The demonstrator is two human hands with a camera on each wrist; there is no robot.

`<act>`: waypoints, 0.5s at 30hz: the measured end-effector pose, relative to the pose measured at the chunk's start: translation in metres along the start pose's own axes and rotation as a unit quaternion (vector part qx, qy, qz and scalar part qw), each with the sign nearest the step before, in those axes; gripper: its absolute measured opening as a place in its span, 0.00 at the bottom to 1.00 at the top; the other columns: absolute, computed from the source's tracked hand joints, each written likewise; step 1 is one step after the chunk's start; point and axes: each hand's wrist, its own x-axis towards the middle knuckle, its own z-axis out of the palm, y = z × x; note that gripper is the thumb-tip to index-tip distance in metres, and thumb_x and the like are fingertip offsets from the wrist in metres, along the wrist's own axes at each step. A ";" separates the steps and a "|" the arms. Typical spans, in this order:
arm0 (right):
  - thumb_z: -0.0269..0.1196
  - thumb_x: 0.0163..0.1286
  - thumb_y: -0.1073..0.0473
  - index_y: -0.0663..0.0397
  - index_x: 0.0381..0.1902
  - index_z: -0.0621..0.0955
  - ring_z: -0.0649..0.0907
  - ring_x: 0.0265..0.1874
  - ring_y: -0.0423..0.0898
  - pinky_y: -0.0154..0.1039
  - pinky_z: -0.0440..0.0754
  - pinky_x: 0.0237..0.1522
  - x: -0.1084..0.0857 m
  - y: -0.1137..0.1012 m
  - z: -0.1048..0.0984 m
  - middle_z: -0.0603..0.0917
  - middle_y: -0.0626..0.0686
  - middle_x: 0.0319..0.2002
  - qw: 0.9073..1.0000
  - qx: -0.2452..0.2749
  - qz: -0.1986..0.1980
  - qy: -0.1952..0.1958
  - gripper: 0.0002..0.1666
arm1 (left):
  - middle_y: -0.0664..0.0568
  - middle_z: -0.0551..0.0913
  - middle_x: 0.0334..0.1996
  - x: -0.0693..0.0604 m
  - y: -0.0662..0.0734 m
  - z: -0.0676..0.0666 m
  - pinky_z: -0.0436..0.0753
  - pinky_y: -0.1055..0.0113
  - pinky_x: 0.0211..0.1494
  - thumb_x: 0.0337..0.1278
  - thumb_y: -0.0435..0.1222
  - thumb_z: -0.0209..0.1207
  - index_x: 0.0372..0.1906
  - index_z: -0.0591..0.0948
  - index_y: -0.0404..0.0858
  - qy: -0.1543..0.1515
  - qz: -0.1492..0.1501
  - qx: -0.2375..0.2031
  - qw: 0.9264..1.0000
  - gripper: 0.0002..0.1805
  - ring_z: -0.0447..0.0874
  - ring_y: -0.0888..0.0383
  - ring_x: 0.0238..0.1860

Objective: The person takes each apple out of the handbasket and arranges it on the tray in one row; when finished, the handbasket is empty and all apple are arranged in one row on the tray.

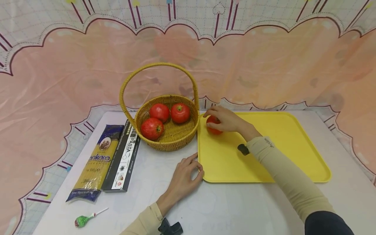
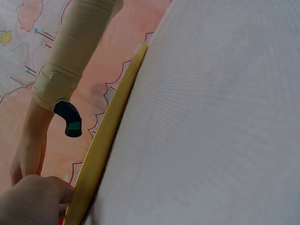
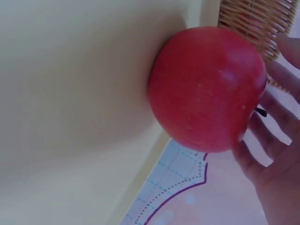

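A red apple [image 1: 213, 125] sits at the upper left of the yellow tray [image 1: 264, 160]. My right hand [image 1: 224, 119] reaches over it from the right. In the right wrist view, loosely spread fingers [image 3: 276, 117] lie along the stem side of the apple [image 3: 206, 89], not wrapped round it. At the tray's lower left edge, my left hand [image 1: 185, 176] holds the rim, thumb and forefinger meeting there. The left wrist view shows this hand [image 2: 35, 199] against the tray's rim [image 2: 105, 136]; its fingertips are partly hidden.
Left of the tray stands a wicker basket [image 1: 168, 145] with a tall handle and three red apples [image 1: 159, 112]. Beside it lie a black-and-white pasta box [image 1: 123, 163] and a yellow pasta bag [image 1: 98, 160]. A green-wrapped lollipop [image 1: 82, 221] lies near the front left.
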 end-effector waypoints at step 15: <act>0.61 0.66 0.55 0.53 0.53 0.78 0.75 0.56 0.51 0.51 0.69 0.62 0.010 -0.015 -0.002 0.78 0.54 0.51 0.997 0.068 -0.028 0.037 0.18 | 0.49 0.75 0.62 0.000 0.000 0.000 0.71 0.59 0.48 0.55 0.40 0.61 0.29 0.78 0.51 -0.003 -0.002 0.000 1.000 0.03 0.76 0.54 0.50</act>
